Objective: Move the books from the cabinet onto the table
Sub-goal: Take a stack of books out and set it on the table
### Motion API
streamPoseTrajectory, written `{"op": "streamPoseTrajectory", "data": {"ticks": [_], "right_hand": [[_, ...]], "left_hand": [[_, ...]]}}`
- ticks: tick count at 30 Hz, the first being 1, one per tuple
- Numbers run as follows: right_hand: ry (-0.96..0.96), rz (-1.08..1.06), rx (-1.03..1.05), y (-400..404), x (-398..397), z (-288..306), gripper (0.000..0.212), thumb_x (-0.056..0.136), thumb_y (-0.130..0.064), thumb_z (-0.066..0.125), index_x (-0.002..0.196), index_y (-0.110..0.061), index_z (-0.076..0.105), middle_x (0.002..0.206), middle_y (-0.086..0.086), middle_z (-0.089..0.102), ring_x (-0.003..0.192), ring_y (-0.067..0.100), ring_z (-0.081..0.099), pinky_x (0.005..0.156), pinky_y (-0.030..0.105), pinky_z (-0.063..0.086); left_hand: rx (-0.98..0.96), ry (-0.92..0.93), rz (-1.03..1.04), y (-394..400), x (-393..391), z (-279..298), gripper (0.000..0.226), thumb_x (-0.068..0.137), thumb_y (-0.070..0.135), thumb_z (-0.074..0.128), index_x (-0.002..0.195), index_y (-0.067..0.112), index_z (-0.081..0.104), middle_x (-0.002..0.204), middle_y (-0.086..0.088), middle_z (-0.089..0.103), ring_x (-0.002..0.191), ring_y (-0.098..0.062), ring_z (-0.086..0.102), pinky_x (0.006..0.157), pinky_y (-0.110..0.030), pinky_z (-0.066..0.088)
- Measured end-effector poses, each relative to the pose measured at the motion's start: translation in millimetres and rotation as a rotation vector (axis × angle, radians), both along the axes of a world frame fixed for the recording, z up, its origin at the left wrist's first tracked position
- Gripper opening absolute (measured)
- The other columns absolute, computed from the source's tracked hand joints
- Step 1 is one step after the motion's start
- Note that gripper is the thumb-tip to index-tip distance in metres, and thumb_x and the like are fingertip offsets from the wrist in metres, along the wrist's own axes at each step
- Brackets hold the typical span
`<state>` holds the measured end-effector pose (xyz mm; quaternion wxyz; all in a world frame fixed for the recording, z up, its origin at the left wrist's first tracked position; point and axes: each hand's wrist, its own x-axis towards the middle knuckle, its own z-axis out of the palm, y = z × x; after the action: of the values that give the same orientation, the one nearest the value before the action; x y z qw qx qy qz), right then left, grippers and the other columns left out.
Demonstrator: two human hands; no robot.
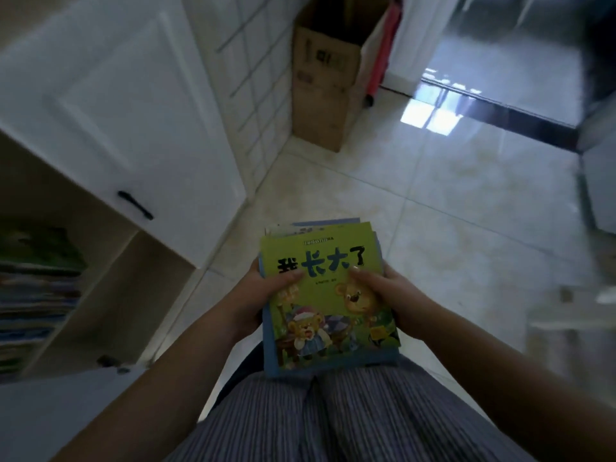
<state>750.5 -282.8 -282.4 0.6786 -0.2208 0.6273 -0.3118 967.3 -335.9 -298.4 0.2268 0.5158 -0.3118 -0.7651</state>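
Observation:
A small stack of thin picture books (328,295) sits in front of my body; the top one has a green cover with cartoon bears. My left hand (256,296) grips the stack's left edge, thumb on the cover. My right hand (390,295) grips the right edge, thumb lying across the cover too. At the far left, the open white cabinet (110,278) holds another pile of books (36,295) on its shelf. No table is in view.
A white cabinet door (133,121) with a black handle (135,205) is beside the open compartment. A tall cardboard box (326,81) stands against the tiled wall ahead. Glossy floor tiles (466,201) spread to the right, with a dark threshold strip (520,118).

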Motion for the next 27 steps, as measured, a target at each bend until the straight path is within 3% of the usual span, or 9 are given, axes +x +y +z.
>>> {"op": "streamPoseTrajectory", "data": {"ticks": [5,10,15,20,27], "right_hand": [[0.053,-0.218,-0.044,59,-92,3,0.072,0.069,-0.042,0.070,0.132,-0.024,0.039,0.115,0.010,0.066,0.093,0.029,0.070,0.074,0.042,0.059],[0.073,-0.430,-0.054,117,-185,6,0.063,0.079,-0.038,0.067,0.134,-0.024,0.039,0.115,0.009,0.066,0.094,0.028,0.070,0.073,0.040,0.059],[0.040,-0.533,-0.069,172,-251,14,0.054,0.086,-0.032,0.062,0.133,-0.026,0.037,0.117,0.009,0.065,0.095,0.028,0.069,0.070,0.040,0.060],[-0.015,-0.712,-0.061,230,-296,13,0.056,0.085,-0.029,0.062,0.134,-0.031,0.034,0.113,0.008,0.067,0.085,0.025,0.073,0.062,0.036,0.059],[-0.055,-0.960,-0.047,269,-344,2,0.058,0.084,-0.032,0.065,0.137,-0.021,0.041,0.111,0.011,0.070,0.084,0.026,0.073,0.059,0.033,0.058]], "left_hand": [[0.007,-0.004,-0.182,16,-113,8,0.068,0.065,0.023,0.077,0.128,0.020,0.051,0.116,-0.012,0.069,0.099,-0.033,0.069,0.080,-0.048,0.057],[-0.010,-0.007,-0.357,40,-231,14,0.050,0.081,0.015,0.070,0.127,0.016,0.052,0.113,-0.014,0.070,0.096,-0.033,0.070,0.075,-0.044,0.059],[0.020,-0.018,-0.559,65,-319,21,0.058,0.070,0.021,0.074,0.123,0.013,0.054,0.108,-0.016,0.071,0.092,-0.034,0.071,0.072,-0.044,0.060],[0.057,-0.057,-0.754,97,-394,21,0.027,0.085,0.015,0.064,0.112,0.012,0.060,0.086,-0.010,0.076,0.075,-0.027,0.073,0.061,-0.037,0.061],[-0.012,-0.119,-1.007,113,-488,19,0.031,0.084,0.015,0.066,0.114,0.011,0.060,0.093,-0.012,0.075,0.083,-0.031,0.072,0.076,-0.045,0.059]]}}
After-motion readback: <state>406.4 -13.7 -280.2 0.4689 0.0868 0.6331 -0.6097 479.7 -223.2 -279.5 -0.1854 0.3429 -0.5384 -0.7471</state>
